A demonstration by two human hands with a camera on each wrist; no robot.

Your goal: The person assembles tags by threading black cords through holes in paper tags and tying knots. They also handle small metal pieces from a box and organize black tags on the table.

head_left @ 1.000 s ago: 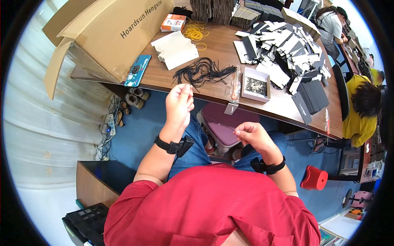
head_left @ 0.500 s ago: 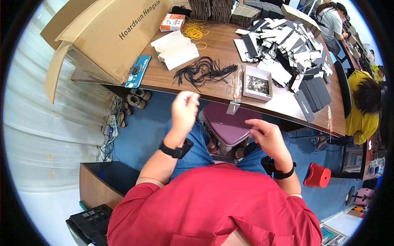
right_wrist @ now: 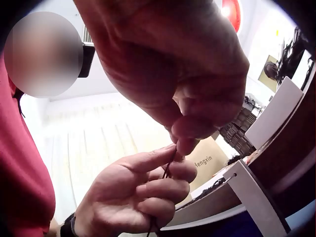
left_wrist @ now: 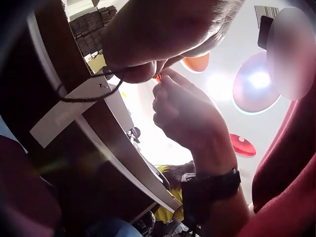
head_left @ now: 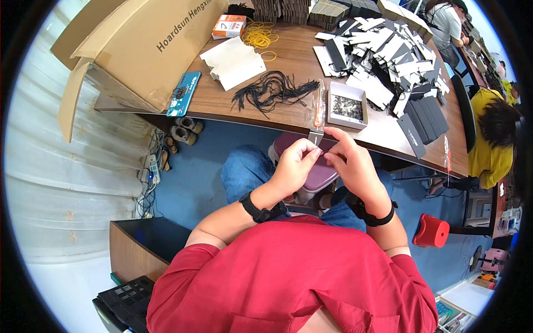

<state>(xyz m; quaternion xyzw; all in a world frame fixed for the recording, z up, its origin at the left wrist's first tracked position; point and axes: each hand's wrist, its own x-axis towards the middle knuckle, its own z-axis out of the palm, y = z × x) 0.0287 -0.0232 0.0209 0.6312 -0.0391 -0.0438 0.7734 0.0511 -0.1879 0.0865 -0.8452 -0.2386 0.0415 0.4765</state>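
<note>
In front of the table edge, my left hand (head_left: 293, 166) and right hand (head_left: 355, 169) meet at their fingertips. Between them they pinch a thin black cord (right_wrist: 168, 170), which runs down across the left fingers in the right wrist view. A dark loop of cord (left_wrist: 74, 99) hangs from the left hand in the left wrist view, overlapping a pale tag (left_wrist: 69, 116) with a small hole. That tag sticks out over the table's front edge, just beyond the fingertips. A tangled bundle of black cords (head_left: 272, 90) lies on the table behind the left hand.
A shallow white box (head_left: 347, 105) with small dark pieces sits beside a clear bag (head_left: 318, 105). Behind lies a heap of black and white cards (head_left: 383, 61). A big carton (head_left: 139, 50) stands left, near yellow rubber bands (head_left: 260, 36). Under the table edge is a purple stool (head_left: 319, 176).
My hands were apart a second and half a second ago and have now come together. The left hand moved right, and the right hand moved forward and slightly left.
</note>
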